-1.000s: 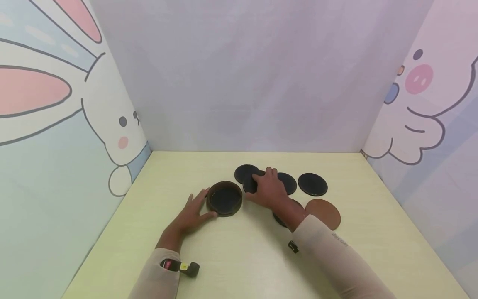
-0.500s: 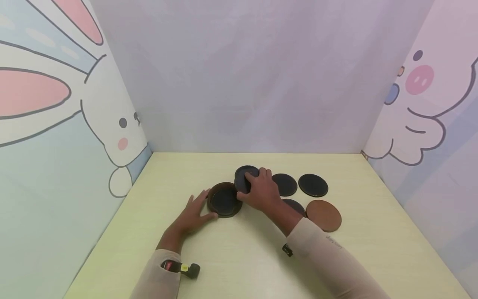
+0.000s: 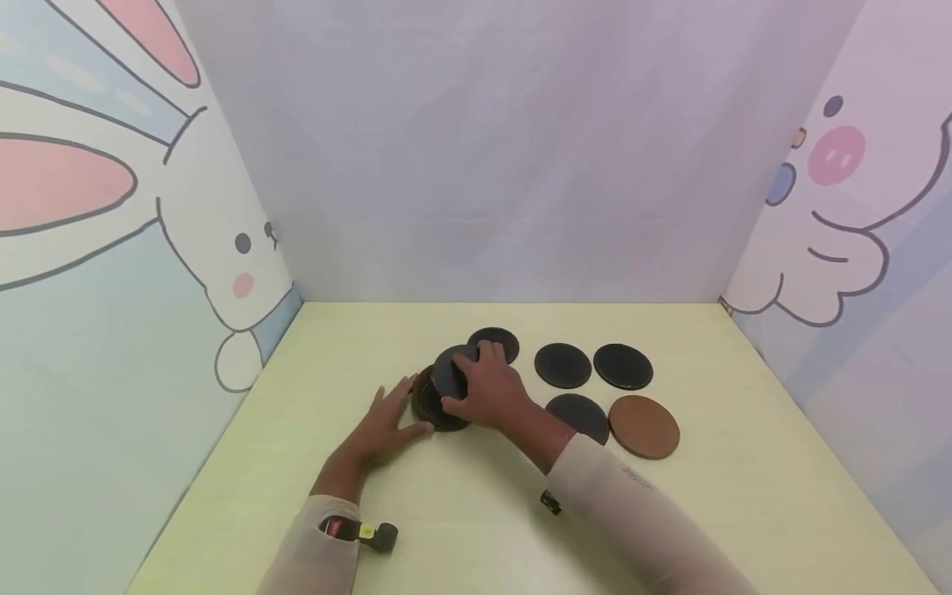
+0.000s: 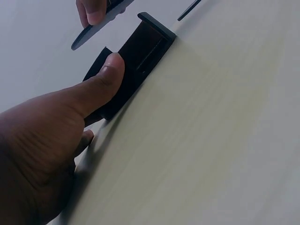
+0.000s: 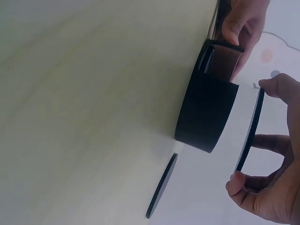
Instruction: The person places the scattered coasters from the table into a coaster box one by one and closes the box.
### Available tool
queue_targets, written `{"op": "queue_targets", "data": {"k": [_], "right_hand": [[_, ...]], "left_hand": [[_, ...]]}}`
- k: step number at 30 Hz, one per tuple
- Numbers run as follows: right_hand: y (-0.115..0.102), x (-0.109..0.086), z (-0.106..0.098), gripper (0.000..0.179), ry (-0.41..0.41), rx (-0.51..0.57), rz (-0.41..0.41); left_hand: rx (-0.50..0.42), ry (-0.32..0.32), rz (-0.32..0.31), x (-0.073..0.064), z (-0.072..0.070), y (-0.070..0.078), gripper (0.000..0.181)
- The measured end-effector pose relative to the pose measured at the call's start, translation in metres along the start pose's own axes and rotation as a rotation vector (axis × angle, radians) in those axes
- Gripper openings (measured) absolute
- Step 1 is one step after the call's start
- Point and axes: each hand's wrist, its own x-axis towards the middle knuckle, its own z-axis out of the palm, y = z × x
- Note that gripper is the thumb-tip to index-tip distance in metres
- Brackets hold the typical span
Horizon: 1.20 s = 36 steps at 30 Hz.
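Note:
A round dark coaster holder (image 3: 422,413) with a raised wall stands on the table; the right wrist view shows its side wall (image 5: 206,112) and a gap in it. My left hand (image 3: 383,431) grips the holder's left side, thumb on the near edge and fingers on the far side. Pinched by its rim between thumb and fingertips, a thin black coaster (image 3: 448,376) is in my right hand (image 3: 492,388). That coaster is tilted and overlaps the holder from above in the head view. In the right wrist view, a gap shows between coaster (image 5: 251,129) and holder.
Behind the holder lies one black coaster (image 3: 497,340). To the right are more black coasters, two at the back (image 3: 563,365) and one nearer (image 3: 577,416), beside a brown disc (image 3: 644,426). Printed walls surround the pale table (image 3: 446,521).
My right hand has carried the black coaster leftward, from beside the holder to above it, uncovering the coaster behind. The left hand has stayed on the holder.

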Motion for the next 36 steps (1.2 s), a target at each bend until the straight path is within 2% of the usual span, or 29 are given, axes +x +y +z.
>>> {"op": "queue_targets", "data": {"k": [3,10,13,19,22,29,36], "right_hand": [[-0.006,0.003,0.002,0.075,-0.019,-0.011,-0.047],[-0.011,0.009,0.005,0.073,-0.022,-0.019,-0.133],[-0.01,0.01,0.006,0.073,-0.041,-0.022,-0.148],[-0.008,0.011,0.007,0.071,-0.097,-0.04,-0.17],[-0.007,0.011,0.007,0.07,-0.101,-0.035,-0.183],[-0.002,0.011,0.006,0.076,-0.121,0.033,-0.22],[0.006,0.01,0.005,0.076,-0.101,0.054,-0.244]], "left_hand": [[0.001,0.0,0.002,-0.001,-0.001,0.0,0.103],[0.029,0.03,0.054,-0.001,-0.002,-0.002,0.1],[0.023,0.02,0.032,-0.001,-0.002,-0.002,0.101],[0.026,0.014,0.039,0.0,-0.002,0.0,0.102],[0.028,0.016,0.033,-0.001,-0.002,0.0,0.102],[0.039,0.017,0.062,0.001,-0.001,-0.001,0.101],[0.028,0.028,0.078,0.002,0.0,0.0,0.1]]}}
